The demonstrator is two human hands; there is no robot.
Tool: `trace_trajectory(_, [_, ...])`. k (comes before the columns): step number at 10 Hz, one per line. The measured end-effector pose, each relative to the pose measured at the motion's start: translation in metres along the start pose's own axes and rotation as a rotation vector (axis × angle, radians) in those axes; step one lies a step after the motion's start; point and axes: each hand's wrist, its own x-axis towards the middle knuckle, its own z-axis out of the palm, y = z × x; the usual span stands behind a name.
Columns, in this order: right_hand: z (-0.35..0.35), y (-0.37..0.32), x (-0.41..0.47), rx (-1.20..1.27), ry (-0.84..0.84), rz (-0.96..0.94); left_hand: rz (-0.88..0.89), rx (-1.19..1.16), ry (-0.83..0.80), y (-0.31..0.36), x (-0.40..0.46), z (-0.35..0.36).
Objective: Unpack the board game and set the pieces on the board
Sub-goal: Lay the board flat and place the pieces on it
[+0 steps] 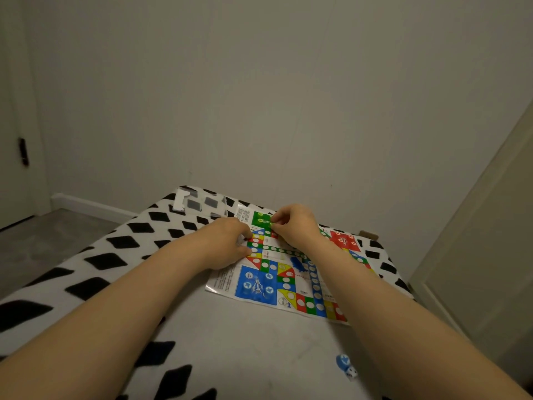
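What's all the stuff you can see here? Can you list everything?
game board: one, green, red, blue and yellow squares, flat on the cloth
green piece: one, small, at the board's green corner
blue piece: one, on the cloth near the front
die: one, white, touching the blue piece
clear packet: one, see-through with white card, far end of the cloth
patterned cloth: one, white with black diamonds
left hand: fingers curled on the board's far left part
right hand: pinching the green piece
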Motion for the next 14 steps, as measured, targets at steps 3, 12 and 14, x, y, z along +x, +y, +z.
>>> trace_trajectory(3, [0.001, 0.0, 0.0, 0.004, -0.011, -0.007, 0.003, -0.01, -0.012, 0.0, -0.001, 0.0])
trace_trajectory(12, [-0.095, 0.037, -0.22, 0.104, -0.217, -0.087, 0.371, -0.13, 0.233, 0.076, -0.082, 0.036])
trace_trajectory(14, [-0.084, 0.038, -0.235, 0.092, -0.1, -0.076, 0.427, -0.121, 0.146, 0.087, -0.096, 0.052])
